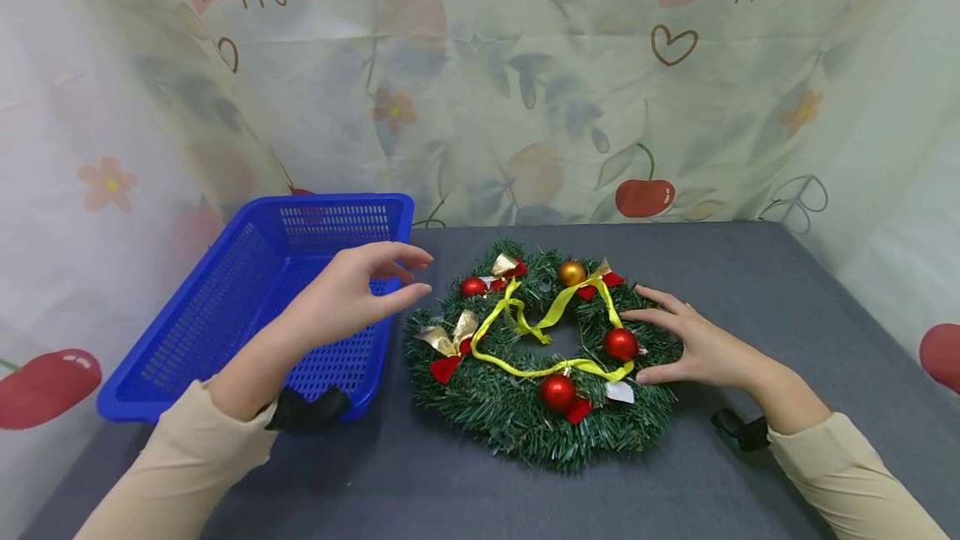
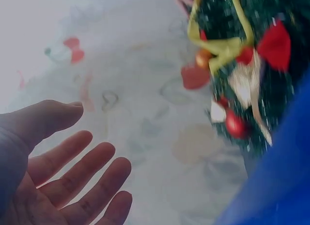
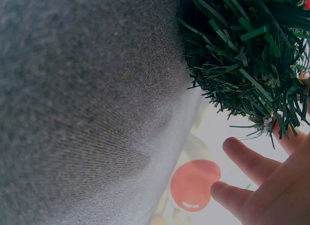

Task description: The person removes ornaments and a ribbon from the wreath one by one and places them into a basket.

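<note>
A green tinsel wreath [image 1: 517, 419] lies on the grey table, dressed with red baubles [image 1: 558, 392], a gold bauble [image 1: 572, 273], bows in red and gold [image 1: 465, 328] and a loose yellow ribbon [image 1: 510, 367]. At its right edge is my right hand [image 1: 693, 344], fingers spread and reaching over the foliage. In the right wrist view, fingertips [image 3: 235, 146] show right beside the green needles [image 3: 242, 65]. My left hand [image 1: 352, 294] hovers over the right side of a blue basket [image 1: 258, 307], fingers loosely bent. Nothing is in its grasp in the left wrist view, where the palm [image 2: 63, 201] shows.
The blue perforated basket stands at the left, close beside the wreath. A patterned curtain [image 1: 480, 107] closes off the back and sides. Grey table surface [image 1: 750, 273] extends right of the wreath, and a black wrist strap [image 1: 738, 430] sits by my right sleeve.
</note>
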`<state>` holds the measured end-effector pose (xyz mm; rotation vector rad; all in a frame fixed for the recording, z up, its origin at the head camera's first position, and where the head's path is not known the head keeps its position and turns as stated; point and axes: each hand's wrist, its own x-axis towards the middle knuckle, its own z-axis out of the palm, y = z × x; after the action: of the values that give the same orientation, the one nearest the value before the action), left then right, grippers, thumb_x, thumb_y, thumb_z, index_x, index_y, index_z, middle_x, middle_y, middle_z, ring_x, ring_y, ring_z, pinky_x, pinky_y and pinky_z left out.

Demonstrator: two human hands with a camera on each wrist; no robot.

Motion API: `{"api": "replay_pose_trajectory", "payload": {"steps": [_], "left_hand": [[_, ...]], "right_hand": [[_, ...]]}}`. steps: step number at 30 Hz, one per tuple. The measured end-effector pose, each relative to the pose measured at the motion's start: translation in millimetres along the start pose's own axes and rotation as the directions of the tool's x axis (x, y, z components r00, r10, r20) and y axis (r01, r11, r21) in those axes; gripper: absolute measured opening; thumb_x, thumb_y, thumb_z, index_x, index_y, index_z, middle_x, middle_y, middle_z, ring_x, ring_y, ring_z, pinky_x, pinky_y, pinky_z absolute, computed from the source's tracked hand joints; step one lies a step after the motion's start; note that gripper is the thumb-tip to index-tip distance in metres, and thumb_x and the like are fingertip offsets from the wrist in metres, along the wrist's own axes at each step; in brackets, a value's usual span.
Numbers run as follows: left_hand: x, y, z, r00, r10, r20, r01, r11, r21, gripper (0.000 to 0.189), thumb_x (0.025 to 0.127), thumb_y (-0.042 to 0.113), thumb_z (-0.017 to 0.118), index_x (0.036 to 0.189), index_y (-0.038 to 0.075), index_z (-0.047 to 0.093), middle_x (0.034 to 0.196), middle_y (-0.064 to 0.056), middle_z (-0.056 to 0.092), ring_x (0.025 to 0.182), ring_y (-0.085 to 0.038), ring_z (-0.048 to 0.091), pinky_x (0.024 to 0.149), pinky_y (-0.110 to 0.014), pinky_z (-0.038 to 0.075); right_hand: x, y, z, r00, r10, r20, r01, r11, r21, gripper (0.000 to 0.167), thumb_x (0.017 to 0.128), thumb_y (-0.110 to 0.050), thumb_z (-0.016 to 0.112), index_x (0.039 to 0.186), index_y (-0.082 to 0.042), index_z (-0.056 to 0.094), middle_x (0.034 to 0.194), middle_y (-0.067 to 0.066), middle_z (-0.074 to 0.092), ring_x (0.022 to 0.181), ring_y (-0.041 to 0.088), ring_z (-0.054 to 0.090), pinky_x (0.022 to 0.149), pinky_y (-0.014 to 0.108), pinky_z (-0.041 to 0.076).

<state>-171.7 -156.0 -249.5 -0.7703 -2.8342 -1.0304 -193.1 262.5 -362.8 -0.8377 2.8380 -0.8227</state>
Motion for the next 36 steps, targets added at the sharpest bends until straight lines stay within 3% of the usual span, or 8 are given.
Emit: {"api": "replay_pose_trajectory", "payload": {"steps": [7,11,14,19,24,30,36], "left_hand": [[-9.8,20.0,23.9,0.993,0.104,0.062,-0.101,0.994,-0.043,0.033,0.087,0.02,0.066,0.119,0.016,0.061,0.117,-0.001,0.065,0.1,-0.015,0.064,0.088,-0.04,0.051],[-14.5,27.2,41.7,0.979,0.173,0.106,-0.167,0.984,-0.06,0.031,0.086,0.02,0.066,0.117,0.015,0.062,0.114,-0.001,0.066,0.098,-0.016,0.064,0.089,-0.039,0.051],[-17.4,30.5,54.9,0.969,0.2,0.147,-0.191,0.979,-0.075,0.031,0.087,0.021,0.066,0.117,0.014,0.062,0.114,-0.001,0.066,0.099,-0.017,0.064,0.091,-0.037,0.051],[-18.8,31.4,75.9,0.958,0.205,0.201,-0.179,0.974,-0.139,0.032,0.088,0.02,0.065,0.119,0.013,0.061,0.117,-0.003,0.065,0.102,-0.019,0.064,0.091,-0.036,0.05],[-18.2,29.0,94.8,0.954,0.195,0.227,-0.156,0.972,-0.178,0.033,0.089,0.021,0.064,0.12,0.011,0.061,0.117,-0.005,0.064,0.101,-0.02,0.063,0.09,-0.033,0.05],[-16.9,31.2,111.9,0.954,0.185,0.235,-0.147,0.974,-0.173,0.033,0.088,0.021,0.065,0.119,0.012,0.061,0.116,-0.004,0.064,0.1,-0.018,0.062,0.087,-0.026,0.051],[-13.6,32.0,128.6,0.965,0.17,0.197,-0.134,0.974,-0.185,0.03,0.086,0.021,0.067,0.116,0.014,0.063,0.112,-0.001,0.064,0.096,-0.015,0.063,0.086,-0.024,0.051]], "right_hand": [[0.0,-1,0,1.0,-0.005,-0.001,0.005,1.0,-0.015,0.072,0.071,-0.042,0.078,0.131,-0.015,0.051,0.151,0.018,0.022,0.134,0.047,0.024,0.096,0.072,0.022],[0.0,-1,0,1.0,-0.003,0.0,0.003,1.0,-0.014,0.072,0.071,-0.042,0.078,0.132,-0.016,0.051,0.151,0.018,0.021,0.134,0.047,0.024,0.097,0.073,0.019],[-0.1,0,0,1.0,-0.001,0.001,0.001,1.0,-0.022,0.072,0.071,-0.043,0.078,0.132,-0.016,0.051,0.151,0.017,0.021,0.134,0.047,0.024,0.096,0.072,0.024],[-0.2,1,1,1.0,-0.004,0.002,0.004,0.999,-0.034,0.073,0.072,-0.044,0.077,0.133,-0.017,0.05,0.151,0.017,0.021,0.133,0.046,0.025,0.093,0.068,0.032],[-0.1,1,1,1.0,-0.014,-0.003,0.014,0.999,-0.035,0.072,0.072,-0.043,0.077,0.133,-0.016,0.05,0.151,0.018,0.021,0.133,0.046,0.025,0.093,0.068,0.033],[-0.5,1,1,1.0,-0.018,-0.006,0.017,0.999,-0.037,0.072,0.072,-0.043,0.077,0.133,-0.015,0.05,0.151,0.018,0.022,0.132,0.045,0.026,0.093,0.068,0.033],[-0.5,0,2,1.0,-0.022,-0.012,0.022,0.999,-0.039,0.073,0.072,-0.042,0.078,0.133,-0.014,0.05,0.15,0.019,0.022,0.132,0.045,0.026,0.093,0.068,0.033]]}}
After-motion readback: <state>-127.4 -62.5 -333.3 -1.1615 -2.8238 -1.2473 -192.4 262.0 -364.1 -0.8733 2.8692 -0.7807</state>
